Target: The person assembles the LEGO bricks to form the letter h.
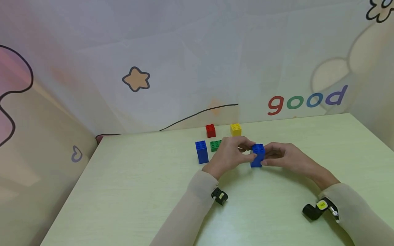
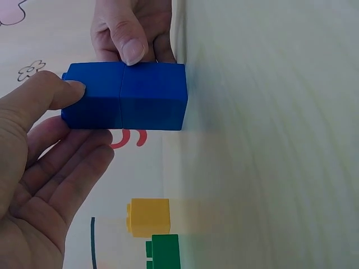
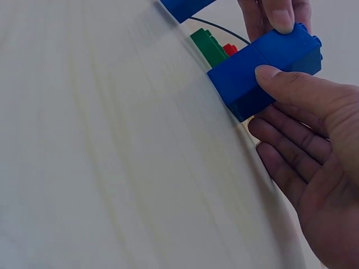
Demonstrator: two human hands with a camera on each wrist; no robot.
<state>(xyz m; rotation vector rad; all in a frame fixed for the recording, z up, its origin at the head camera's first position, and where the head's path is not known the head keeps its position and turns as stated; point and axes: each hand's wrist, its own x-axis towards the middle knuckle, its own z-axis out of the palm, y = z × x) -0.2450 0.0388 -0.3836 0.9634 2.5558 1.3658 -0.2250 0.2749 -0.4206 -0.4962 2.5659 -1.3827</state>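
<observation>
Two blue toy bricks [image 1: 256,164], joined one on top of the other, stand upright between my two hands. My left hand [image 1: 228,154] pinches the upper brick, its thumb on the near side and fingers behind. From the other side my right hand [image 1: 287,158] pinches the stack lower down, with the thumb close to the seam in the right wrist view. Studs show on top of the stack. Whether its base touches the table cannot be made out for sure.
Left of my left hand stands another tall blue block [image 1: 201,152]. A green brick [image 1: 215,146] lies beside it, partly hidden by that hand. Farther back are a red brick [image 1: 210,131] and a yellow brick [image 1: 235,129], near the printed backdrop [image 1: 191,82] at the table's [image 1: 138,191] rear edge.
</observation>
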